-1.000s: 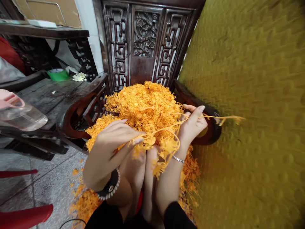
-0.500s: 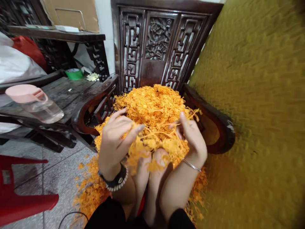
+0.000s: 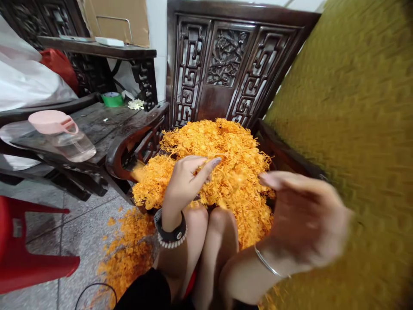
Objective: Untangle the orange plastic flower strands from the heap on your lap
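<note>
A large heap of orange, curly, stringy pieces point(image 3: 206, 140) fills the seat of a carved dark wooden chair point(image 3: 211, 101) and reaches my knees. My left hand point(image 3: 187, 181) hovers over the front of the heap, its fingers curled and the thumb pressed near the index finger. Whatever lies between those fingertips, if anything, blends into the orange behind. Off to the right of the heap, my right hand point(image 3: 306, 215) is blurred by motion, with its fingers stretched to the left and its hollow palm showing nothing held.
Loose orange pieces point(image 3: 132, 245) lie on the floor at the left. A dark wooden bench point(image 3: 97, 120) holds a pink-lidded bottle point(image 3: 71, 142) and green tape point(image 3: 112, 99). A red stool point(image 3: 32, 262) stands lower left. A yellow woven panel point(image 3: 361, 129) rises at the right.
My hands have parted: the right hand has swung away to the right from the orange bunch held between them, which is no longer raised there. The view has shifted slightly left.
</note>
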Demonstrator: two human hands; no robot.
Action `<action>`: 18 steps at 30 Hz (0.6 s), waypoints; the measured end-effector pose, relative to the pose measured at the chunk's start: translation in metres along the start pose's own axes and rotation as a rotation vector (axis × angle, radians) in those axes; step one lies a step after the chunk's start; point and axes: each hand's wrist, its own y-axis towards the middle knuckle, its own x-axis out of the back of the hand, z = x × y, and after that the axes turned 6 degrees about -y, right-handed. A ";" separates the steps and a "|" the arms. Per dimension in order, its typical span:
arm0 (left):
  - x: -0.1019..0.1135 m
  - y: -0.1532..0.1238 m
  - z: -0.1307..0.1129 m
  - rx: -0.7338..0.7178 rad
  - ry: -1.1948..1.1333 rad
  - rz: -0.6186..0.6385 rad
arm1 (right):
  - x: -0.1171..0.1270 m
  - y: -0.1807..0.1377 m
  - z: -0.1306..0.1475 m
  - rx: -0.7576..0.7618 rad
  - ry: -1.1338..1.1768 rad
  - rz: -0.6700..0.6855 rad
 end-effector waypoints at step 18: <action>-0.017 -0.004 -0.001 0.172 -0.692 0.239 | -0.025 0.006 -0.016 -0.216 0.278 0.604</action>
